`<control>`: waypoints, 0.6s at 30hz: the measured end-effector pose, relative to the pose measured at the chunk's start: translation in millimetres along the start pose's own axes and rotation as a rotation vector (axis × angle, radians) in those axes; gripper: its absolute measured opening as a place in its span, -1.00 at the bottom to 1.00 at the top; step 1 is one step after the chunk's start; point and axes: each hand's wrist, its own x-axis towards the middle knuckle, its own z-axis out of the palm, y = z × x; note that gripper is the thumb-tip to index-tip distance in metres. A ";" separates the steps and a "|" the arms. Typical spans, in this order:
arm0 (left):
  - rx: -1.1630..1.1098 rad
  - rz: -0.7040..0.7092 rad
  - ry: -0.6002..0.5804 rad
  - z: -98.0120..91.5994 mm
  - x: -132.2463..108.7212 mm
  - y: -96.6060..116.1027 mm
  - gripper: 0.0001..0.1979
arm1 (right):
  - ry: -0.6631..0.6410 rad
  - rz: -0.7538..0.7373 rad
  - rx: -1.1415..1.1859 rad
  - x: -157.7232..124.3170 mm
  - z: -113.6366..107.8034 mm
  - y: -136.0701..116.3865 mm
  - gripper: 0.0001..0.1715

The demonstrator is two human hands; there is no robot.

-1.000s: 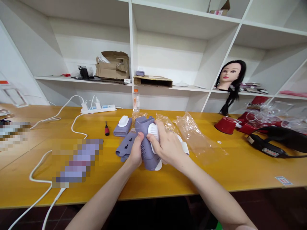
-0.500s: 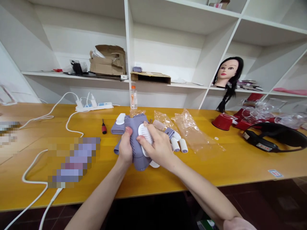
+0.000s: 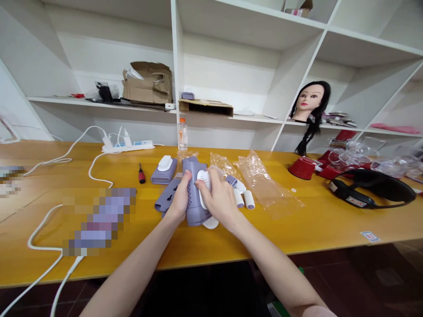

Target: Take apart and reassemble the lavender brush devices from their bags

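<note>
Head view. A purple housing (image 3: 195, 203) is held between two hands above the middle of the wooden table (image 3: 280, 233), directly before the person; whether its near end touches the surface cannot be told. Its long axis runs from the person toward the shelves, almost straight away, with the far end leaning slightly left. The notched end points to the shelves; the broad, rounded end points back to the person. The left hand (image 3: 179, 199) is closed around the left side of the housing, thumb laid along the upper face beside a patch of small holes. The right hand (image 3: 220, 196) is closed on a white ribbed piece (image 3: 204, 178) set against the right side of the housing; the thumb crosses the white surface, and the contact of the other fingers is partly hidden. The long axis of this piece follows that of the housing.

A second white piece (image 3: 210, 223) lies below the right hand, partly covered. To the left are a slotted purple part (image 3: 166, 199), a purple block (image 3: 164, 175) bearing a white cap, and a screwdriver (image 3: 141, 174), its tip toward the shelves. To the right lie white cylinders (image 3: 249, 199) and a clear bag (image 3: 262, 180).
</note>
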 end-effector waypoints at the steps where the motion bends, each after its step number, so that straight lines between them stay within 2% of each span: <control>1: -0.010 0.031 0.016 0.1 0.1 0.5 -0.65 | 0.001 -0.025 0.009 -1.4 1.9 0.7 -0.52; 5: -0.019 0.054 0.064 2.6 -2.1 0.9 -0.65 | 0.013 -0.063 0.033 -2.3 11.2 10.0 -0.53; 10: 0.018 0.002 0.065 5.3 -4.8 -5.1 -0.64 | 0.154 -0.193 0.048 0.0 20.4 24.8 -0.57; 13: 0.038 0.062 0.058 3.7 -3.0 -9.4 -0.64 | 0.213 -0.109 0.111 0.8 21.9 26.2 -0.60; 15: 0.040 0.076 0.064 2.5 -2.4 -9.2 -0.65 | 0.260 -0.114 0.101 2.3 19.2 26.6 -0.58; 18: -0.008 -0.077 0.089 1.1 -3.8 -2.3 -0.58 | 0.328 -0.192 0.008 5.1 2.8 35.4 -0.52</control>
